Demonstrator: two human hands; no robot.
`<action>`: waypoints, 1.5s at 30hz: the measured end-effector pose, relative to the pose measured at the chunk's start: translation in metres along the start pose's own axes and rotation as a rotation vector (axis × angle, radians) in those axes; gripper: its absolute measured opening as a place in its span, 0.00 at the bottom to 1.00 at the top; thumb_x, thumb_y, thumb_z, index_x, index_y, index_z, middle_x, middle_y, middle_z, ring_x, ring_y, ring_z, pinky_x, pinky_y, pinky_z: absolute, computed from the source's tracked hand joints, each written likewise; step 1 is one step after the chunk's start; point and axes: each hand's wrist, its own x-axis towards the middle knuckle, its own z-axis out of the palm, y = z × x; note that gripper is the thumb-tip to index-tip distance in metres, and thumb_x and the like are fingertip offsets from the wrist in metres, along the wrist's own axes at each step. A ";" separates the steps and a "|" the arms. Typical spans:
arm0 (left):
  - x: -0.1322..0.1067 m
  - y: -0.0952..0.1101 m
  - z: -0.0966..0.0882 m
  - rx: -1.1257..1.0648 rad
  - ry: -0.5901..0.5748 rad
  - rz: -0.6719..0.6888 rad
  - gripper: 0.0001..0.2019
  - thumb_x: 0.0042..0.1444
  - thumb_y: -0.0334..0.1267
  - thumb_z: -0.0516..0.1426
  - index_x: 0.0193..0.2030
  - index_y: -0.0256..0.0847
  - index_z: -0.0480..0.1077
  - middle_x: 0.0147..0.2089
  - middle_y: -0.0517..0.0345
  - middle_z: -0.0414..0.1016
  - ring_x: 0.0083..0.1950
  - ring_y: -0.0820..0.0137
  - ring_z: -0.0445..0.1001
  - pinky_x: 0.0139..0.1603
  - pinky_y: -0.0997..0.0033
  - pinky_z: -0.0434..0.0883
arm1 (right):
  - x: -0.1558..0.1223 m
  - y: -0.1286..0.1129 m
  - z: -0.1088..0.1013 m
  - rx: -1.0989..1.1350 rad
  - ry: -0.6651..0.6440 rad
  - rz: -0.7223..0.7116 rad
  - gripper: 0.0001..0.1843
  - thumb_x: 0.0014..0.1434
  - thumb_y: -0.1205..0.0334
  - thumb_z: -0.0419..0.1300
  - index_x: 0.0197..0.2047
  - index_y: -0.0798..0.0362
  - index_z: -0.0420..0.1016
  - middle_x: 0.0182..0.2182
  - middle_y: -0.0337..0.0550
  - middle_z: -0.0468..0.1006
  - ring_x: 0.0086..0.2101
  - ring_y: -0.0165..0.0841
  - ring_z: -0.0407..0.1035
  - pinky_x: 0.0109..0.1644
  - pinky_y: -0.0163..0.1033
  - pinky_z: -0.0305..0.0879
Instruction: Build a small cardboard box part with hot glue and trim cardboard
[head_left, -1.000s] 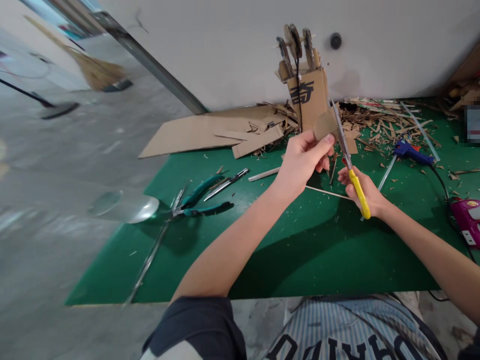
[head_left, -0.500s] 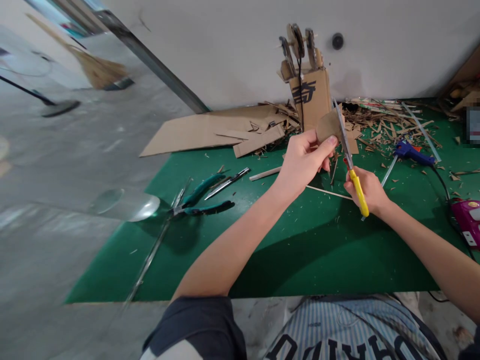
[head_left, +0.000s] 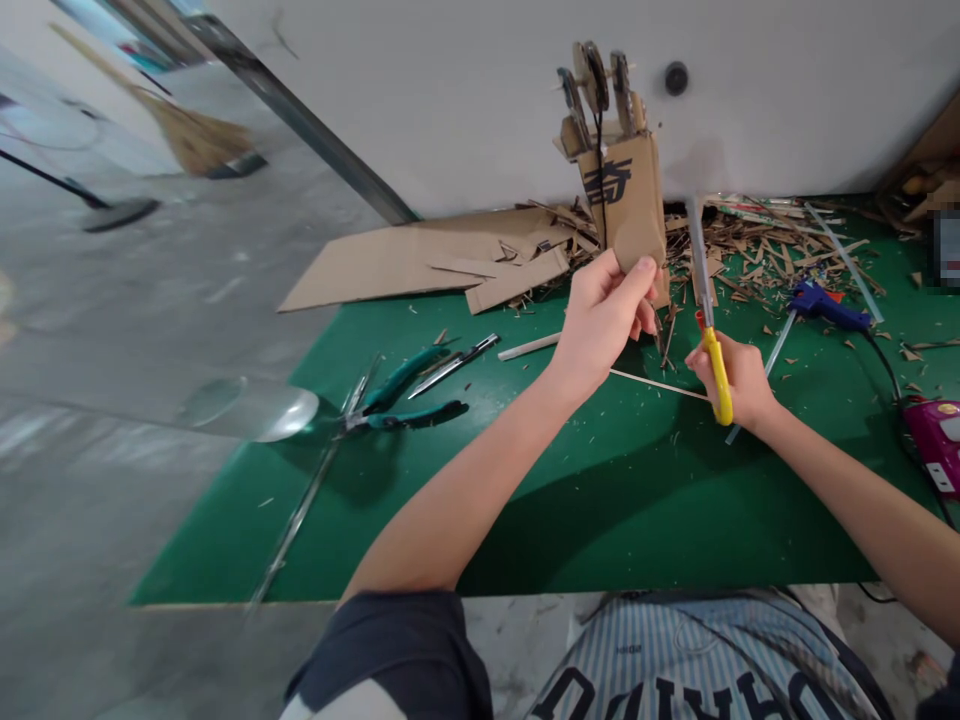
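Note:
Between thumb and fingers, my left hand (head_left: pixel 606 315) pinches a small piece of brown cardboard (head_left: pixel 637 247), held up over the green table (head_left: pixel 570 520). Behind it stands a cardboard box (head_left: pixel 630 185) with round discs on sticks at its top, and the two browns partly merge. My right hand (head_left: pixel 735 380) grips scissors (head_left: pixel 711 330) with yellow handles, blades pointing up. The blades are a little to the right of the cardboard piece, apart from it. A thin wooden stick (head_left: pixel 660 383) lies on the table beneath my hands.
Cardboard scraps (head_left: pixel 772 235) litter the back of the table. A blue glue gun (head_left: pixel 829 305) and a magenta power strip (head_left: pixel 936 440) lie at right. Green-handled pliers (head_left: pixel 397 400), a utility knife (head_left: pixel 454 366) and a clear plastic cup (head_left: pixel 251 408) are at left, near a flat cardboard sheet (head_left: pixel 405 255).
The scissors have come away from the cardboard piece, their blades now to its right and more upright. My left hand has shifted slightly left with the piece, which has turned.

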 end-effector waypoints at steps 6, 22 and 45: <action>0.002 0.001 -0.001 0.050 -0.002 0.006 0.15 0.69 0.45 0.55 0.32 0.41 0.68 0.27 0.63 0.70 0.19 0.82 0.67 0.18 0.79 0.62 | 0.000 0.009 0.000 0.276 -0.084 -0.028 0.37 0.62 0.25 0.48 0.50 0.50 0.71 0.48 0.53 0.79 0.46 0.43 0.77 0.51 0.50 0.74; 0.001 -0.006 -0.005 0.213 -0.062 0.163 0.19 0.67 0.50 0.58 0.28 0.43 0.61 0.22 0.65 0.66 0.20 0.78 0.67 0.23 0.76 0.66 | -0.001 0.010 -0.006 0.234 -0.287 -0.067 0.43 0.58 0.21 0.48 0.57 0.50 0.66 0.62 0.60 0.74 0.52 0.50 0.76 0.60 0.59 0.68; 0.001 -0.002 -0.008 0.271 -0.111 0.195 0.17 0.70 0.43 0.54 0.29 0.42 0.61 0.20 0.68 0.65 0.20 0.80 0.67 0.23 0.77 0.64 | 0.001 -0.010 -0.011 0.128 -0.224 -0.009 0.30 0.59 0.29 0.49 0.39 0.50 0.63 0.34 0.46 0.70 0.32 0.36 0.64 0.37 0.46 0.63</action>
